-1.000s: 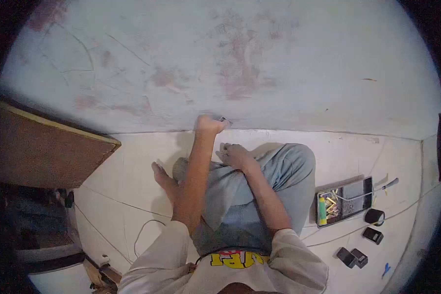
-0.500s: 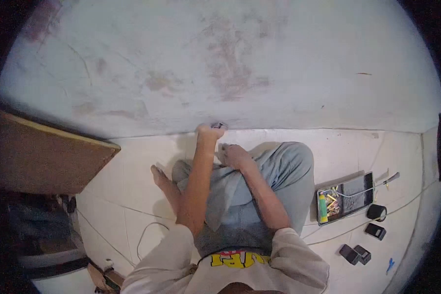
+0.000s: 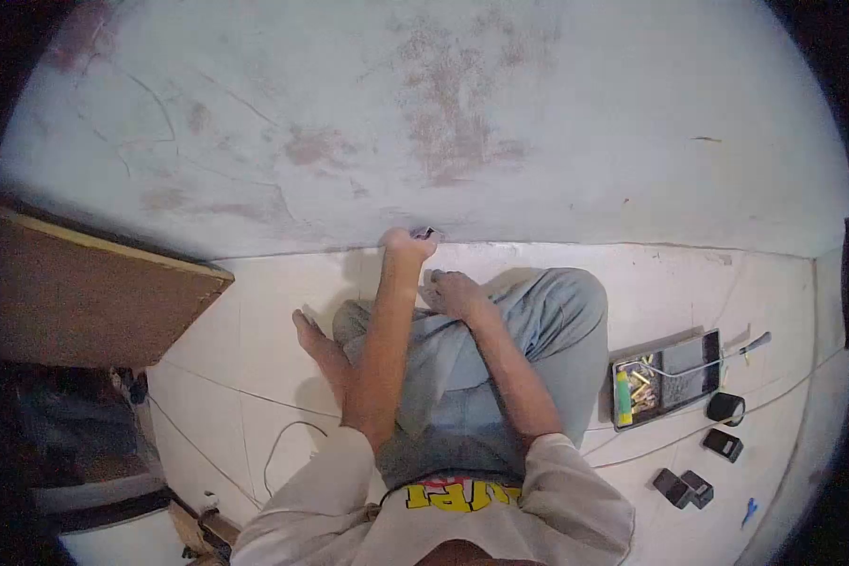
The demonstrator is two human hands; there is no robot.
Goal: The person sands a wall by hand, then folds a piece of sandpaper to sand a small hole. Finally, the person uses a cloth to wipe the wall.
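Note:
Low on the wall [image 3: 575, 151], just above where it meets the floor, my left hand [image 3: 408, 243] is closed around a small dark object with a pale edge [image 3: 429, 234]. Its kind cannot be made out. My right hand [image 3: 455, 293] is a little below and to the right, over my lap, its fingers curled in. Whatever those fingers hold, if anything, is hidden. My legs in grey trousers [image 3: 566, 311] are folded on the tiled floor.
At right lies a black tray [image 3: 668, 415] with small brass-coloured pieces, a green-and-yellow tube [image 3: 624, 396] and a grey cable [image 3: 689, 374]. Nearby are a black roll [image 3: 725, 407], several black blocks [image 3: 722, 444] and a blue item [image 3: 749, 512]. A brown board [image 3: 94, 292] stands left.
My left hand has moved slightly up along the wall with the small dark object. My right hand stays nearly in place, and the view has shifted slightly.

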